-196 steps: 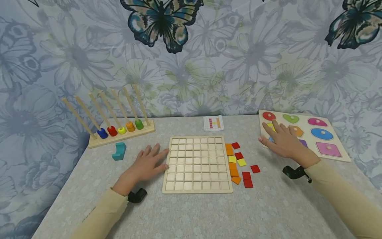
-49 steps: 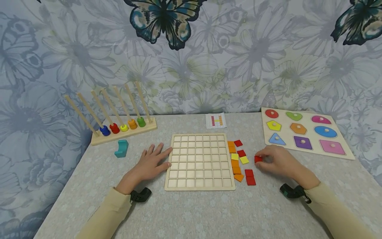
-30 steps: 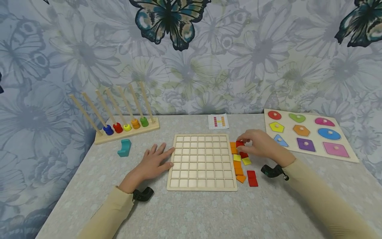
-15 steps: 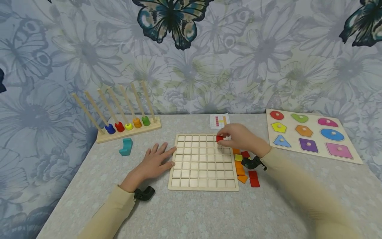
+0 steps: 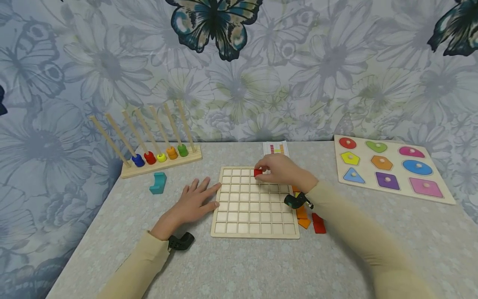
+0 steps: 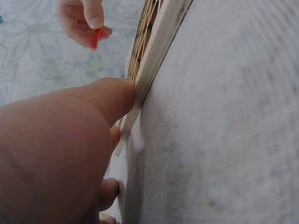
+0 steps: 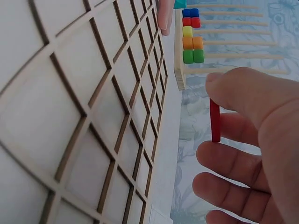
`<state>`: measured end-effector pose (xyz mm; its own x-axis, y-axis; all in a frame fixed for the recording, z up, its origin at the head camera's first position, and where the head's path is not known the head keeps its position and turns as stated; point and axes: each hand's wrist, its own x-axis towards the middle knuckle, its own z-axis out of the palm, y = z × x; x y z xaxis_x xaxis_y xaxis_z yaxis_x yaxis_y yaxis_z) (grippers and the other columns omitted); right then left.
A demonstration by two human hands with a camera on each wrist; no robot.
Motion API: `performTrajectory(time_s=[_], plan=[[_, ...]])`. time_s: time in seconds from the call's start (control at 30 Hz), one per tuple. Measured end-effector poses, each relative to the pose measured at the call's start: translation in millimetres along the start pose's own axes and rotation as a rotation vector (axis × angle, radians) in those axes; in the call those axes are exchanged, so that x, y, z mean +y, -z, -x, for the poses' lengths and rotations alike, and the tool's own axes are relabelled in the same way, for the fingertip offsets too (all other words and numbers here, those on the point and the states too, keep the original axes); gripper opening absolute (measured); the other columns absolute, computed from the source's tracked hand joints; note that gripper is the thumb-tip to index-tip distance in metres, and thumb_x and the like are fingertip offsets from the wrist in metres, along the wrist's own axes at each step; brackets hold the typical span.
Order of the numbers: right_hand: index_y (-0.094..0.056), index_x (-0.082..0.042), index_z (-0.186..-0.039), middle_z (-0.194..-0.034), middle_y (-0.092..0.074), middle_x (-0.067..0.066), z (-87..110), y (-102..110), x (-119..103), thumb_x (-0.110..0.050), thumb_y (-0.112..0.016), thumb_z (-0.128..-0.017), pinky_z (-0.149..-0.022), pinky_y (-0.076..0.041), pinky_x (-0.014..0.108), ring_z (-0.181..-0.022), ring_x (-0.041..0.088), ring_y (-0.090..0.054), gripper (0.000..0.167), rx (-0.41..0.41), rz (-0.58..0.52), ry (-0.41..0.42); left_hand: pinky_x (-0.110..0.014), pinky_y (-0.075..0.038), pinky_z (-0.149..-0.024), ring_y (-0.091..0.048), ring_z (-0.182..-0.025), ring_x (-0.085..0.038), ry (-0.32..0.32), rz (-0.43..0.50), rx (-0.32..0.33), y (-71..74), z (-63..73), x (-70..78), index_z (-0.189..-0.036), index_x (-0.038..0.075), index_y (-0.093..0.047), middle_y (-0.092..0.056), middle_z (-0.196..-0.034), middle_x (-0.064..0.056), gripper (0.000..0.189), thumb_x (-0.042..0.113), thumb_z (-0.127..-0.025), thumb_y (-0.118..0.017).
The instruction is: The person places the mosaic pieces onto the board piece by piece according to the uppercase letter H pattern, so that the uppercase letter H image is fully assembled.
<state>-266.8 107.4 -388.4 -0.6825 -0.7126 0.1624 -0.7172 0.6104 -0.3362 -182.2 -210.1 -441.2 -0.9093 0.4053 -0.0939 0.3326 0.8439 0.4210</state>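
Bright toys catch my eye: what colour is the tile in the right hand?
The tile is red, seen best in the right wrist view.

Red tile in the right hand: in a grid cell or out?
Out. Both wrist views show the right hand pinching the red tile, with a visible gap between tile and grid board.
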Motion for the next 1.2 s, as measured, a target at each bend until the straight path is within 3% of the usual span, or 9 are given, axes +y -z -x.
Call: performTrajectory(time_s=[0.63,1.2], plan=[[-0.080,-0.012,-0.104,-0.088,-0.072,0.002,-32.5,-31,-6,-0.027,-0.077,-0.091,-0.072,-0.051,0.028,-0.077,0.013,-0.060,0.020,-0.036,-0.005,-0.012,-0.080,-0.009,-0.115,-0.009,-0.153,-0.058,0.020,-0.001,-0.005,1.5,-0.1,3.8,-0.160,0.019,-0.038,-0.021,-0.168,-0.026,0.062,0.041,-0.105,-0.055],[-0.079,-0.016,-0.100,-0.082,-0.068,-0.002,-36.6,-43,-5,-0.027,-0.075,-0.091,-0.070,-0.049,0.027,-0.073,0.010,-0.058,0.015,-0.060,0.019,-0.025,-0.079,-0.009,-0.116,-0.010,-0.153,-0.058,0.022,-0.013,-0.001,0.7,-1.3,4.1,-0.160,0.019,-0.038,-0.021,-0.168,-0.026,0.062,0.041,-0.105,-0.055]])
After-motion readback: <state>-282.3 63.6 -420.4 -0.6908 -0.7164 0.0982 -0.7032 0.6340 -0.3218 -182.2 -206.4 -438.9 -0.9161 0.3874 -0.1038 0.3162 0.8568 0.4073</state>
